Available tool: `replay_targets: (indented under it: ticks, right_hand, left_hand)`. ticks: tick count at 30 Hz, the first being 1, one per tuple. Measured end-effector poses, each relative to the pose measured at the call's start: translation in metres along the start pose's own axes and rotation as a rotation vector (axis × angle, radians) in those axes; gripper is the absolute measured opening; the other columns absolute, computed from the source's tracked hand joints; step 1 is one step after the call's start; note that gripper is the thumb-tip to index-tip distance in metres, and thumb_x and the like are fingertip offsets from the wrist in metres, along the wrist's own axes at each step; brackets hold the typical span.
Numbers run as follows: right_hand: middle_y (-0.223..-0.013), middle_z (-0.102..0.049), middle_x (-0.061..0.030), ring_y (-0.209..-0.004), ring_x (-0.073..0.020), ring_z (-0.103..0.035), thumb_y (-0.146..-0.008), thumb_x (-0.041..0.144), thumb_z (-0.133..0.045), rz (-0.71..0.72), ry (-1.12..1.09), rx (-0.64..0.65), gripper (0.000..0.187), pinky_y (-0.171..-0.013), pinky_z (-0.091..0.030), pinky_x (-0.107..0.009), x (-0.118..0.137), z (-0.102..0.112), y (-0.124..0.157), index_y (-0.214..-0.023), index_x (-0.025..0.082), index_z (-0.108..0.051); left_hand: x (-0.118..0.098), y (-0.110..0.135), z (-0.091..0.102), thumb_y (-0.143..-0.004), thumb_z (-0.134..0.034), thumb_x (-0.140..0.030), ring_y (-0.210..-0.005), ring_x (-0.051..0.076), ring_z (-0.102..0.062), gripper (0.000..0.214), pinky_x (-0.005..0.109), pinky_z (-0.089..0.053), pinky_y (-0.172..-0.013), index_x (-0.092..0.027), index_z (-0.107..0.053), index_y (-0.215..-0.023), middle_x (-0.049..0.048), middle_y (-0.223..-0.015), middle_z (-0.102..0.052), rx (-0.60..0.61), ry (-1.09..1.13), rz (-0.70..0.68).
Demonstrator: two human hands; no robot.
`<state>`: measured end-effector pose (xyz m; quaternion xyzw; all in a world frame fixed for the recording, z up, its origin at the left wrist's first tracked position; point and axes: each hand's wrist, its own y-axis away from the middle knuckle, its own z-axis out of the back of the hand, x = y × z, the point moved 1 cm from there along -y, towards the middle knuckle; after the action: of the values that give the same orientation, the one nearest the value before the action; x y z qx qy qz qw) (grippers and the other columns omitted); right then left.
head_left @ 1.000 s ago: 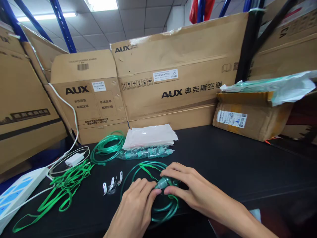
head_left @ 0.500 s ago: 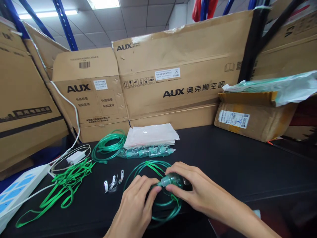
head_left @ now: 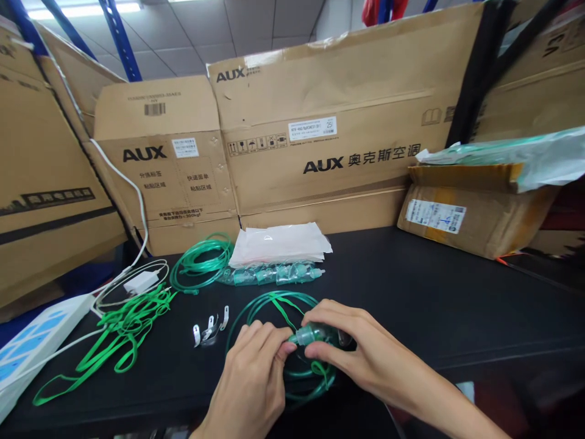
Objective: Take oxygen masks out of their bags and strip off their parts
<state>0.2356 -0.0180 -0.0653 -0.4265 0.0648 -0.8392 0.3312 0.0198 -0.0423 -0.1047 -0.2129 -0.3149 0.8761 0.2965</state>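
My right hand [head_left: 340, 335] is closed around a clear green oxygen mask [head_left: 322, 332], its pale connector [head_left: 304, 335] pointing left. At that connector, my left hand [head_left: 260, 366] pinches the end of the green tubing, which is partly hidden by the fingers. Coiled tubing [head_left: 260, 300] lies on the black table beneath both hands, with a green elastic strap [head_left: 286, 310] across it. Left of my left hand lie several small metal nose clips [head_left: 210, 326].
Green elastic straps [head_left: 137, 329] lie in a tangle beside a white power strip [head_left: 41, 341]. Behind are a second tubing coil [head_left: 201, 259], white packets [head_left: 281, 244] and a row of green connectors [head_left: 269, 274]. Cardboard boxes [head_left: 338, 122] wall the back; a smaller box [head_left: 470, 213] stands right.
The camera view has shifted slightly. My hands keep the same hold on the mask and tubing, with the left fingers slightly closer to the connector.
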Motion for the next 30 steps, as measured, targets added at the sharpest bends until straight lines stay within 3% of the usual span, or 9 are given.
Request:
replay_targets:
  ticks: [7, 13, 17, 20, 22, 25, 30]
  right_hand:
    - [-0.104, -0.073, 0.0008, -0.098, -0.0177, -0.067, -0.093, 0.030, -0.076, 0.073, -0.090, 0.028, 0.013, -0.092, -0.050, -0.027, 0.004, -0.006, -0.003, -0.104, 0.026, -0.074]
    - [-0.103, -0.073, 0.0026, -0.098, -0.0157, -0.067, -0.091, 0.021, -0.077, 0.112, -0.101, 0.042, 0.006, -0.092, -0.050, -0.024, 0.004, -0.010, -0.005, -0.094, 0.024, -0.073]
    - [-0.111, -0.073, 0.0012, -0.108, -0.0171, -0.065, -0.093, 0.027, -0.076, 0.125, -0.003, 0.074, 0.015, -0.098, -0.050, -0.026, 0.004, -0.004, -0.006, -0.108, 0.026, -0.072]
    - [-0.129, -0.067, -0.0023, -0.125, -0.0205, -0.058, -0.100, 0.027, -0.067, 0.165, 0.172, 0.079, 0.024, -0.109, -0.047, -0.034, -0.001, 0.002, -0.005, -0.124, 0.030, -0.070]
    - [-0.139, -0.061, -0.0045, -0.135, -0.0231, -0.051, -0.103, 0.026, -0.062, 0.208, 0.302, 0.053, 0.031, -0.115, -0.044, -0.041, -0.007, 0.004, -0.005, -0.133, 0.032, -0.066]
    - [-0.147, -0.056, -0.0080, -0.142, -0.0253, -0.046, -0.104, 0.026, -0.058, 0.268, 0.409, -0.008, 0.039, -0.117, -0.042, -0.046, -0.014, 0.005, -0.004, -0.142, 0.032, -0.060]
    - [-0.137, -0.063, -0.0126, -0.127, -0.0264, -0.060, -0.101, 0.017, -0.058, 0.335, 0.290, -0.185, 0.035, -0.106, -0.053, -0.039, 0.006, 0.011, 0.016, -0.133, 0.026, -0.069]
  left_hand:
    - [0.001, 0.001, 0.002, -0.101, -0.049, -0.010, -0.082, 0.023, -0.066, 0.021, 0.043, -0.051, -0.087, -0.025, -0.061, -0.110, 0.0012, -0.092, -0.071, 0.034, 0.070, 0.023]
    - [-0.003, -0.001, 0.006, -0.102, -0.044, -0.012, -0.077, 0.022, -0.064, 0.021, 0.045, -0.052, -0.084, -0.023, -0.061, -0.095, 0.0010, -0.086, -0.070, 0.087, 0.131, 0.110]
    - [0.000, -0.001, 0.005, -0.104, -0.048, -0.018, -0.084, 0.023, -0.068, 0.019, 0.045, -0.055, -0.087, -0.024, -0.065, -0.103, 0.0016, -0.094, -0.074, 0.110, 0.107, 0.118]
    - [0.003, -0.005, 0.008, -0.105, -0.051, -0.025, -0.089, 0.024, -0.071, 0.020, 0.042, -0.058, -0.087, -0.026, -0.068, -0.116, 0.0029, -0.100, -0.076, 0.099, 0.070, 0.095]
    - [0.006, -0.009, 0.015, -0.106, -0.052, -0.028, -0.094, 0.023, -0.072, 0.022, 0.040, -0.061, -0.087, -0.026, -0.070, -0.119, 0.0039, -0.107, -0.076, 0.151, 0.051, 0.054]
    - [0.014, -0.011, 0.037, -0.104, -0.057, -0.037, -0.116, 0.027, -0.069, 0.028, 0.045, -0.059, -0.100, -0.028, -0.069, -0.128, 0.0047, -0.128, -0.074, 0.247, -0.033, 0.014]
    - [0.033, 0.004, 0.071, -0.097, -0.066, -0.051, -0.135, 0.030, -0.060, 0.058, 0.049, -0.052, -0.109, -0.035, -0.052, -0.150, 0.0036, -0.150, -0.061, 0.453, -0.121, -0.023]
